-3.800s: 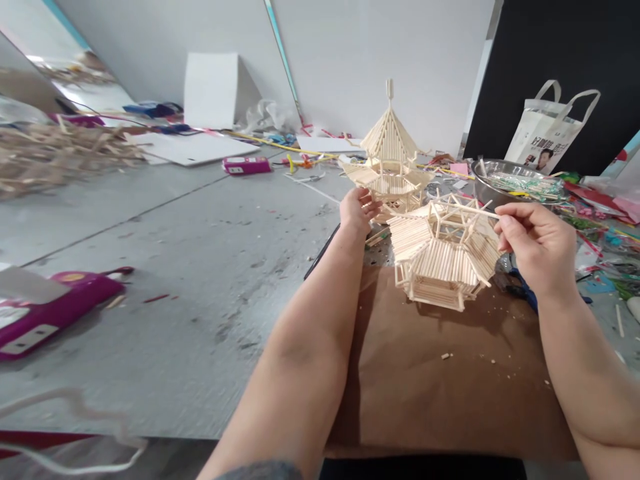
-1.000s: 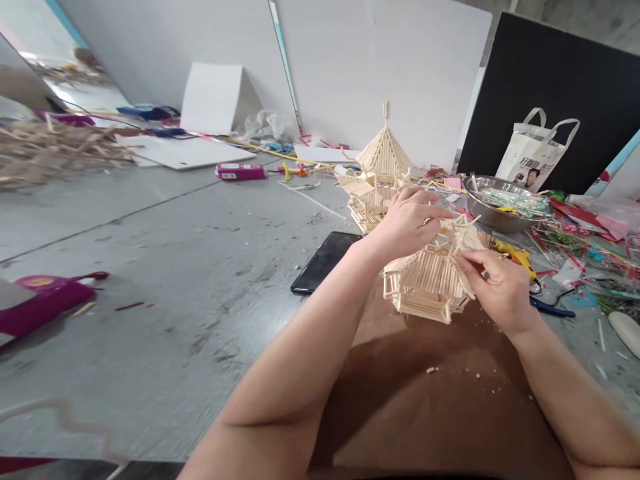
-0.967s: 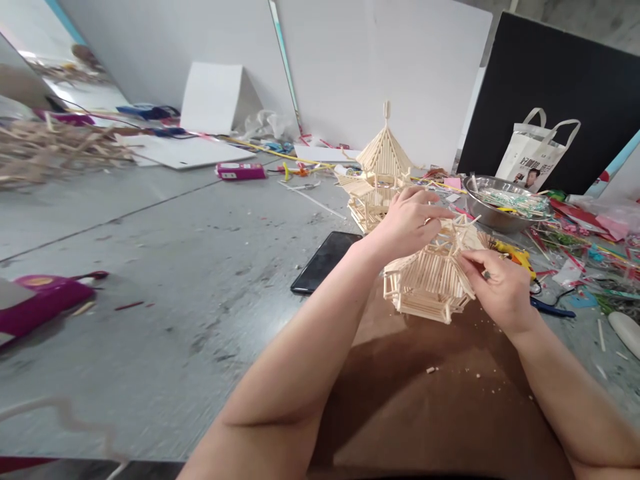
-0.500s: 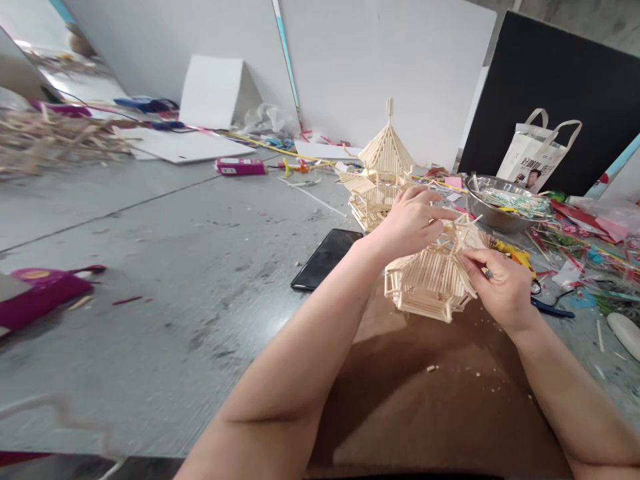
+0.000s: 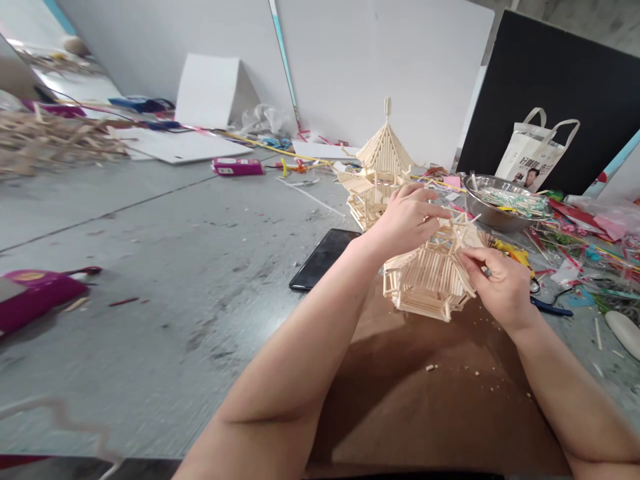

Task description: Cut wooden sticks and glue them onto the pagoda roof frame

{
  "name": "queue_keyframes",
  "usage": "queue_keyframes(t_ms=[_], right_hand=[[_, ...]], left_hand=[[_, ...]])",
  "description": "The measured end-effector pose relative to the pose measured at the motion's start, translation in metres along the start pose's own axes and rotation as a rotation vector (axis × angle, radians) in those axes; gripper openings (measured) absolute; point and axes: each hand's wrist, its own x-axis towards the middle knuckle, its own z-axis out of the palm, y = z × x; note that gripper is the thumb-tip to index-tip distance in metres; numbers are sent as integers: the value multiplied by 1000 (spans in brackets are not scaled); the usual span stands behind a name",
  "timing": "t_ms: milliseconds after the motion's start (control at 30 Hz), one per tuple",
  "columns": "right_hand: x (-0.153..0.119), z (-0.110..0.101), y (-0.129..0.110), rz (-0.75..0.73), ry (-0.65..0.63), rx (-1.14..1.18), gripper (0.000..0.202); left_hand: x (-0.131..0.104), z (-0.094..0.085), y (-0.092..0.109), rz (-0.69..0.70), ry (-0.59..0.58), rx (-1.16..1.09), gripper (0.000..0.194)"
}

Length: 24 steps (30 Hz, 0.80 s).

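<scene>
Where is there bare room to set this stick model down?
Bare grey floor lies left of the black phone, up to the magenta box. The brown sheet is free below the stick model. Right of the right hand, scraps crowd around the metal bowl.

Two bare forearms and hands, no sleeves in sight

The left hand (image 5: 407, 223) and right hand (image 5: 497, 287) wear no gloves, and both forearms are uncovered to the bottom edge of the head view. No watch or bracelet shows. A small dark speck sits on one right-hand finger; whether it is a ring cannot be told.
</scene>
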Motion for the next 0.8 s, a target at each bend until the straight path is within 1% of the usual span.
queue_keyframes(t_ms=[200,367,567,800], right_hand=[[1,0,0,33,-4,-27,13],[1,0,0,20,-4,-18,13],[1,-1,0,63,-9,-7,13],[0,1,0,32,-8,3,13]], left_hand=[[0,1,-1,-7,-23,4,37],[0,1,1,-9,-38,12,37],[0,1,1,16,-26,20,36],[0,1,1,26,-26,43,35]])
